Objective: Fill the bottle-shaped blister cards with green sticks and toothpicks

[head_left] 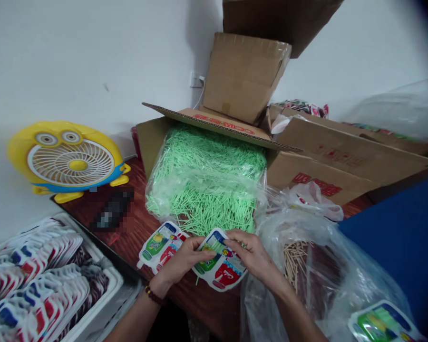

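Note:
Between my hands is a flat white-edged candy packet point(219, 271) printed with a green drink and a red "Cola" bottle. My left hand point(186, 260) pinches its left edge, and my right hand point(250, 254) grips its upper right edge with thumb and fingers. A second, similar packet point(164, 244) lies partly behind my left hand; whether that hand also touches it I cannot tell. Just beyond my hands, thin green sticks point(214, 199) spill from a clear bag inside an open cardboard box point(151, 142). Beside my right forearm, beige sticks point(295, 266) lie in a clear plastic bag point(356, 266).
A white crate point(110, 280) at lower left holds rows of similar packets. On the dark wooden table point(142, 190) stands a yellow fan point(76, 164) near a blurred black object point(114, 209). Cartons point(244, 76) are stacked behind. Another packet point(381, 325) sits at lower right.

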A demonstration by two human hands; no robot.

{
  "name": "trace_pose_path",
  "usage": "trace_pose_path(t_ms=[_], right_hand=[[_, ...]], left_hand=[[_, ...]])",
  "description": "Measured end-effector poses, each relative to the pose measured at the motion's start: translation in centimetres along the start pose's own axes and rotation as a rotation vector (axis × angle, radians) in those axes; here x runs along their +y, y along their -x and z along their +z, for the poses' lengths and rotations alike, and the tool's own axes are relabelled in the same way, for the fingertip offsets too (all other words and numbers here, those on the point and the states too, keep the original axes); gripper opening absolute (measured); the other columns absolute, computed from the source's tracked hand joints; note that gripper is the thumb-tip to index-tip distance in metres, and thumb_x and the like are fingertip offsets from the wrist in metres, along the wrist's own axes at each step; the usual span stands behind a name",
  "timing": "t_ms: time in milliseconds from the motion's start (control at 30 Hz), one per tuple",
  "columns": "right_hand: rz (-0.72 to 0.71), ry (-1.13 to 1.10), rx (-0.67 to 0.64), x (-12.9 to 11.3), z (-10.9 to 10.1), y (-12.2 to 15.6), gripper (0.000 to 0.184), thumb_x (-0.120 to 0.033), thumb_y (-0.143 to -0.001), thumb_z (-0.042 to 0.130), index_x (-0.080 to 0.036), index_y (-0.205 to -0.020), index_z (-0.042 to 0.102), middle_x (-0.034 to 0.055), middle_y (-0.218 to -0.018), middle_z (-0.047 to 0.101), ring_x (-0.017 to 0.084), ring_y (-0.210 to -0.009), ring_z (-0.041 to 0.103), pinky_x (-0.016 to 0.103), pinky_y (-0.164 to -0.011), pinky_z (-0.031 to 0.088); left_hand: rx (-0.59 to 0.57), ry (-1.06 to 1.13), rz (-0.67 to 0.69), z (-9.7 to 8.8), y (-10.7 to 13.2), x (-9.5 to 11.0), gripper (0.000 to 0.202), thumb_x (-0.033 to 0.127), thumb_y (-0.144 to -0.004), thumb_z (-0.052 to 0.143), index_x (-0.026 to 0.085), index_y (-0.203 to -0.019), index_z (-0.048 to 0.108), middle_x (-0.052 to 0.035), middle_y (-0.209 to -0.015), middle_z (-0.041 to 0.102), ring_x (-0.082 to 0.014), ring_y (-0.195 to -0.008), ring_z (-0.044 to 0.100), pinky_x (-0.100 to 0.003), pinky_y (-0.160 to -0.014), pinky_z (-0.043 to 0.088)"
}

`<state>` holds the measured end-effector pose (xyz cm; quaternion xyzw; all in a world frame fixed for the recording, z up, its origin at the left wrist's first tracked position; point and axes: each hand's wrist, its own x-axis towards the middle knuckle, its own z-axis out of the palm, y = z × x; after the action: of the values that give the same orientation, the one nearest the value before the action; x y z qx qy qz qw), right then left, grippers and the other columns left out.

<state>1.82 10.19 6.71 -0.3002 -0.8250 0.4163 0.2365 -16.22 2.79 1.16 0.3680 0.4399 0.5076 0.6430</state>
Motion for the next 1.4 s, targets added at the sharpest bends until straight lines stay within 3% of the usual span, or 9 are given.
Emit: trace_pose_path(t_ms=[100, 200, 333, 500, 633, 1233, 1400], right_hand=[[0.069, -0.069, 0.025, 0.5, 0.3, 0.1, 0.022, -0.033, -0.090, 0.052, -0.020, -0.086, 0.069, 0.0014, -0.081, 0.067, 0.016, -0.076, 0.060, 0.026, -0.070, 0.045], [0.153, -0.245, 0.090, 1.1, 0.4, 0.2, 0.019, -0.034, -0.087, 0.056, -0.021, -0.098, 0.064, 0.0017, -0.088, 0.067, 0.016, -0.081, 0.062, 0.026, -0.071, 0.048], [0.215, -0.318, 0.093, 1.8, 0.1, 0.5, 0.032, -0.035, -0.080, 0.064, -0.020, -0.107, 0.059, 0.0024, -0.090, 0.068, 0.017, -0.083, 0.064, 0.028, -0.072, 0.050], [0.267, -0.239, 0.023, 2.5, 0.3, 0.7, 0.020, -0.034, -0.078, 0.066, -0.017, -0.088, 0.067, -0.0001, -0.078, 0.067, 0.015, -0.071, 0.060, 0.024, -0.064, 0.046], [0.286, -0.179, 0.028, 3.2, 0.7, 0.8, 0.016, -0.031, -0.079, 0.064, -0.017, -0.072, 0.064, -0.0037, -0.061, 0.057, 0.011, -0.057, 0.049, 0.020, -0.052, 0.037], [0.323, -0.260, 0.023, 3.6, 1.1, 1.1, 0.025, -0.034, -0.075, 0.066, -0.017, -0.059, 0.057, -0.0058, -0.053, 0.050, 0.009, -0.051, 0.043, 0.020, -0.048, 0.032], [0.311, -0.265, 0.020, 3.8, 1.4, 1.2, 0.023, -0.033, -0.075, 0.066, -0.017, -0.060, 0.058, -0.0057, -0.054, 0.051, 0.009, -0.051, 0.044, 0.019, -0.049, 0.033]], left_hand=[[-0.049, 0.055, -0.086, -0.2, 0.3, 0.1, 0.034, 0.033, -0.066, 0.079, 0.014, -0.093, 0.073, -0.0033, -0.074, 0.072, -0.0171, -0.065, 0.063, -0.028, -0.066, 0.047], [-0.001, 0.090, -0.052, -0.3, 0.3, -0.1, 0.037, 0.027, -0.066, 0.079, 0.015, -0.100, 0.071, -0.0040, -0.084, 0.074, -0.0184, -0.073, 0.065, -0.028, -0.071, 0.048], [0.051, 0.071, -0.004, -0.3, 0.4, -0.3, 0.035, 0.025, -0.069, 0.077, 0.014, -0.102, 0.070, -0.0048, -0.088, 0.074, -0.0185, -0.077, 0.066, -0.027, -0.072, 0.048], [0.071, 0.026, -0.046, -0.2, 0.6, -0.6, 0.030, 0.033, -0.073, 0.073, 0.012, -0.095, 0.073, -0.0049, -0.074, 0.074, -0.0188, -0.066, 0.065, -0.028, -0.065, 0.049], [0.062, 0.072, -0.060, -0.1, 0.9, -0.8, 0.034, 0.029, -0.067, 0.079, 0.013, -0.097, 0.072, -0.0042, -0.077, 0.074, -0.0177, -0.066, 0.065, -0.028, -0.065, 0.050], [0.150, 0.059, -0.128, 0.0, 2.0, -1.5, 0.026, 0.032, -0.063, 0.081, 0.010, -0.074, 0.073, -0.0064, -0.069, 0.075, -0.0200, -0.062, 0.067, -0.030, -0.063, 0.051], [0.106, 0.072, -0.135, 0.2, 2.2, -1.0, 0.030, 0.030, -0.063, 0.082, 0.011, -0.085, 0.073, -0.0059, -0.076, 0.076, -0.0188, -0.065, 0.068, -0.029, -0.066, 0.052]])
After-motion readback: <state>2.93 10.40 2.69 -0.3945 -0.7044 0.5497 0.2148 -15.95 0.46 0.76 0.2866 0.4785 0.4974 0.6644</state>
